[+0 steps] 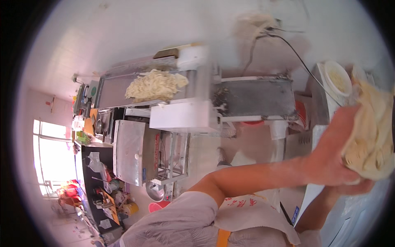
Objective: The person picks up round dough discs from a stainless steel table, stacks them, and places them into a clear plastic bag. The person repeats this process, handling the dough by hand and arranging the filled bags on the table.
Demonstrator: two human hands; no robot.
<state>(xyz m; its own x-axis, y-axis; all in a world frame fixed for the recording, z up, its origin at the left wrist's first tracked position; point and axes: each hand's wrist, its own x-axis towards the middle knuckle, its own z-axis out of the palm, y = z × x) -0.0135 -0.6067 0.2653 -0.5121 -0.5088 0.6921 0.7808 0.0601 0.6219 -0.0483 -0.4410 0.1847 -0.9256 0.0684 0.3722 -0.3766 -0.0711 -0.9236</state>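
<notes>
A large, soft, folded mass of pale dough (372, 136) is at the far right, at shoulder side. My left hand (334, 148) reaches across and grips its near edge, with the fingers partly hidden. Below it, my right hand (355, 187) supports the underside of the dough; most of this hand is hidden behind the left hand and the dough. A heap of loose, pale dough strips (155, 85) lies on the belt of a white machine (182, 115) at the upper middle.
A dark conveyor belt (259, 97) with scraps extends from the machine. A white bowl (338, 77) with pale food stands at the upper right, beside a black cable (296, 55). At left are a metal cabinet (128, 151) and a cluttered black table (92, 179). A pink basin (159, 206) is low down.
</notes>
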